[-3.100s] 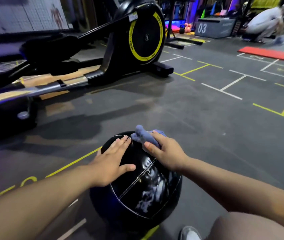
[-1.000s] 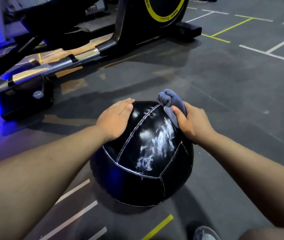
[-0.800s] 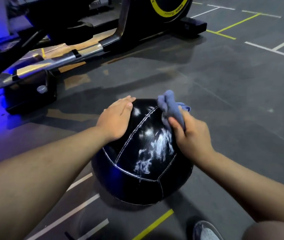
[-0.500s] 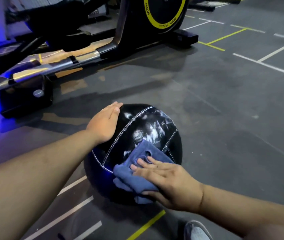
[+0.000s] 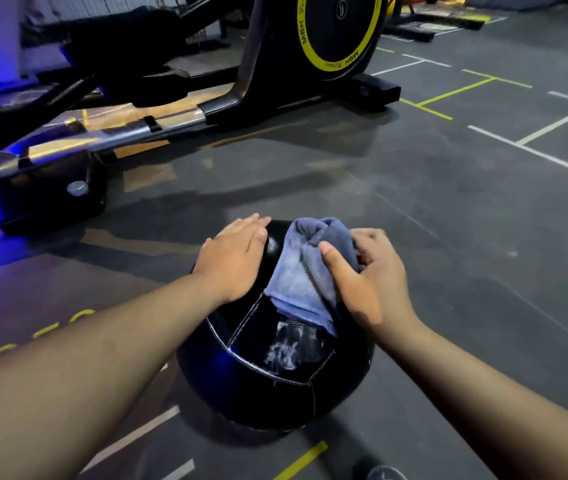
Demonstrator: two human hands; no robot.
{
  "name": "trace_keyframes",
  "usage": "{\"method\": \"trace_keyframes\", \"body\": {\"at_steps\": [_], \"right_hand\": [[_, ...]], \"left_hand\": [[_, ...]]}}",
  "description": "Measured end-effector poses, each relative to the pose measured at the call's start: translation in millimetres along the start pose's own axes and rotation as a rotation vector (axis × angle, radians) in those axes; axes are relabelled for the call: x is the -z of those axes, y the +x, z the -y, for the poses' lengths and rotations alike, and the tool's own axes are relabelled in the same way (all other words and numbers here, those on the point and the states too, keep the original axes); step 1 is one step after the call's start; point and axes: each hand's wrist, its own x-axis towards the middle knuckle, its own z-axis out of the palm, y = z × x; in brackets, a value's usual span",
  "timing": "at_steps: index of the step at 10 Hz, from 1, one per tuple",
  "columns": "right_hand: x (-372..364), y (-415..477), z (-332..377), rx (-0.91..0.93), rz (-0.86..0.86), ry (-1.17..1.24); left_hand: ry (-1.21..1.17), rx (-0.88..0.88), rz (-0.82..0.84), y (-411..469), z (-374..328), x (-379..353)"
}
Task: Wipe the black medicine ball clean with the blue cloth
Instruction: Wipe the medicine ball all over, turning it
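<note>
The black medicine ball (image 5: 268,386) with white stitched seams sits on the dark gym floor in front of me. A whitish smear shows on its near upper panel. My left hand (image 5: 234,258) lies flat on the ball's upper left, fingers straight. My right hand (image 5: 365,282) grips the bunched blue cloth (image 5: 303,275) against the ball's top right, thumb over the fabric and fingers curled behind it. The cloth drapes down over the top of the ball between my two hands.
A black elliptical machine (image 5: 227,64) with a yellow-ringed flywheel stands just beyond the ball, its metal rail and rear foot (image 5: 50,195) at the left. White and yellow floor lines (image 5: 518,143) run to the right. My shoe tip (image 5: 384,472) shows at the bottom.
My right hand has swept the cloth from the ball's near lower side back up to its top right. The left hand stays flat on the ball's upper left.
</note>
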Motion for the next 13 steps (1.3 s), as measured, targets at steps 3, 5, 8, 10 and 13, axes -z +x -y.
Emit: {"method": "trace_keyframes", "body": {"at_steps": [3,5,8,10,13], "right_hand": [[5.2,-5.1,-1.1,0.196,0.305,-0.123],[15.9,-2.4,-3.9,0.137,0.243,-0.236],[34.4,16.2,8.3,-0.344,0.304,0.495],[14.2,35.1,-25.3,-0.145,-0.003,-0.254],[-8.4,14.5,-33.3,-0.002,0.305,-0.241]], "left_hand": [[-0.012,0.007,-0.016,1.1,5.9,-0.2],[-0.032,0.000,-0.021,-0.7,5.0,0.3],[-0.035,0.012,-0.024,0.7,7.1,1.6],[-0.016,0.010,-0.022,2.3,4.6,-0.7],[-0.025,0.020,-0.020,2.9,5.3,0.6]]}}
